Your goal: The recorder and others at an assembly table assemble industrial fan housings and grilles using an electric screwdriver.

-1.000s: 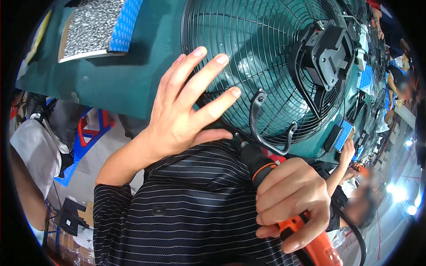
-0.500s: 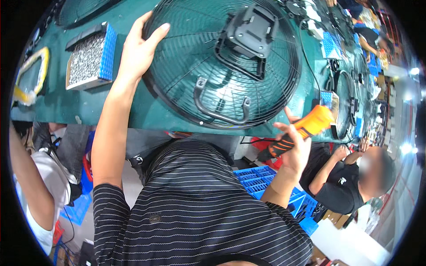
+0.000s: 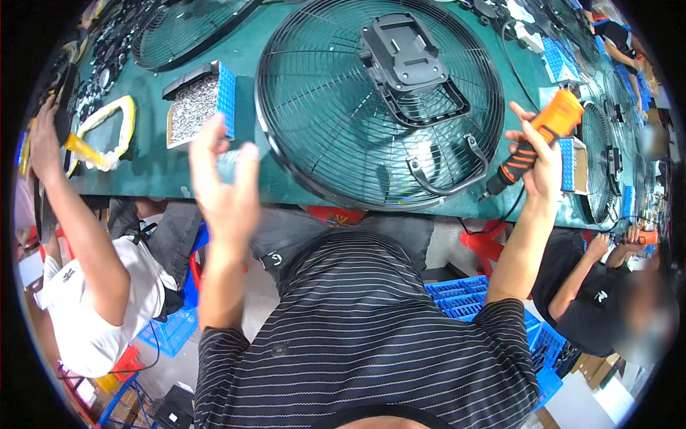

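A round black fan (image 3: 321, 143) lies on the green table in front of me, wire grille facing up. On the grille sit a black motor housing (image 3: 406, 53) and a curved black handle (image 3: 443, 191) near the close edge. My right hand (image 3: 547, 168) grips an orange and black electric screwdriver (image 3: 561, 114) beside the fan's right rim, its bit pointing down and left. Off the fan, my left hand (image 3: 227, 196) is raised with thumb and fingers apart, somewhat blurred, just below a blue-sided box (image 3: 226, 96) full of small metal screws.
A yellow-edged frame (image 3: 131, 118) lies left of the box. Another fan grille (image 3: 189, 36) is at the far left. A person in white (image 3: 107, 300) works at my left; one in black (image 3: 579, 307) sits at right. Blue crates (image 3: 461, 297) stand below the table.
My left hand has let go of the fan's rim and moved down toward me. The fan's handle has turned to the right. The screwdriver has moved to the fan's right side.
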Motion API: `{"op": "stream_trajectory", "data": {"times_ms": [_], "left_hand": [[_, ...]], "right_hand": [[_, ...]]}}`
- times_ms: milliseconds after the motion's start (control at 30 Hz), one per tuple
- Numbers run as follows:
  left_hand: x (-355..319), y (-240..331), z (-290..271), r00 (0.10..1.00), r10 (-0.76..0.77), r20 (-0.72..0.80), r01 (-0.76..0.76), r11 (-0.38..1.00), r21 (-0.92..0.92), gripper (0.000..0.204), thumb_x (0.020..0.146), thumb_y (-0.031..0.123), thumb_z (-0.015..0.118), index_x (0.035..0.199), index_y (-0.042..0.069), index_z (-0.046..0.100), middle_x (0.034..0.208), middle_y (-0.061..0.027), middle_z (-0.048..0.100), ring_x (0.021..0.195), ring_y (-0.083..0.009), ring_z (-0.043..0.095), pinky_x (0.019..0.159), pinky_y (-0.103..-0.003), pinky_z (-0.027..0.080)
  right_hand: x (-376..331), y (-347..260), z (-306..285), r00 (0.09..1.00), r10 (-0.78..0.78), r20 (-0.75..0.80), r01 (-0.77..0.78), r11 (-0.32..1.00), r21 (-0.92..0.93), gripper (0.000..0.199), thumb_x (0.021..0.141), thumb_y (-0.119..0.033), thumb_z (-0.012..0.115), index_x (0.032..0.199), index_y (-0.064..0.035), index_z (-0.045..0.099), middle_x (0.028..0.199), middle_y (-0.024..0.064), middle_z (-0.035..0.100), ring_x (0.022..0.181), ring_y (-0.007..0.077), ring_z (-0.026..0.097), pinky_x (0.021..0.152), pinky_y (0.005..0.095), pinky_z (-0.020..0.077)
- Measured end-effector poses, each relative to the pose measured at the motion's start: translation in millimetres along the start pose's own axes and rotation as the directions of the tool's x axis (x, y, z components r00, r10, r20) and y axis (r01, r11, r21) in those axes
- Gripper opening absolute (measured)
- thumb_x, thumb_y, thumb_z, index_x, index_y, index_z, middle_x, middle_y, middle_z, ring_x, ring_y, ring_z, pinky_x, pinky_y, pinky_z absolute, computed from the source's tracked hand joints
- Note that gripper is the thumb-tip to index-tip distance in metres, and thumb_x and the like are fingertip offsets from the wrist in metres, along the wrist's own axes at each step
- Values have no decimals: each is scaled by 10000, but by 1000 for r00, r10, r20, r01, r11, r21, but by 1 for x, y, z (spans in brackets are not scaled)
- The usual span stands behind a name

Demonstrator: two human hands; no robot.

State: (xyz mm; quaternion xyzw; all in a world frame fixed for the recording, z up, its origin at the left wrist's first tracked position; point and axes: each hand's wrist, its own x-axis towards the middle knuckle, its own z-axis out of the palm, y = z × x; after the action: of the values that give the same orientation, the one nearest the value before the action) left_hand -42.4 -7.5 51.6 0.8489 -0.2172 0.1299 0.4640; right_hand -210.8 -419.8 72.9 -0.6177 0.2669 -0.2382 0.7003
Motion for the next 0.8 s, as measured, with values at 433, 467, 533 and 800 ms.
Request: {"op": "stream_trajectory", "data": {"times_ms": [433,467,533,800], "left_hand": [[117,-59,-49,919,-246,309,-80,649,756,194,769,231,669,904,110,741,920,-135,708,902,-321,683,797,-454,538],[117,-60,-52,915,-248,317,-69,679,731,188,776,232,667,908,117,735,927,-127,704,907,-318,681,793,-454,537],[115,-61,-54,917,-257,306,-42,699,714,167,792,222,658,909,122,724,931,-112,697,912,-313,679,786,-454,533],[101,-66,-67,963,-192,188,66,847,528,140,794,106,637,912,67,702,927,-123,690,874,-317,678,757,-454,526]], "right_hand": [[-98,11,41,863,-498,-83,468,851,-239,316,839,1,635,1134,3,522,1061,130,591,663,113,535,619,247,467],[-98,10,41,872,-478,-105,445,864,-235,319,833,7,633,1133,2,525,1061,132,593,668,114,538,621,246,466],[-96,8,38,880,-463,-104,431,872,-229,324,858,25,614,1168,10,518,1037,117,586,673,109,522,629,239,446],[-97,-8,30,904,-410,-123,408,912,-38,573,824,142,666,1310,-46,428,1033,107,600,710,166,562,635,285,510]]}}
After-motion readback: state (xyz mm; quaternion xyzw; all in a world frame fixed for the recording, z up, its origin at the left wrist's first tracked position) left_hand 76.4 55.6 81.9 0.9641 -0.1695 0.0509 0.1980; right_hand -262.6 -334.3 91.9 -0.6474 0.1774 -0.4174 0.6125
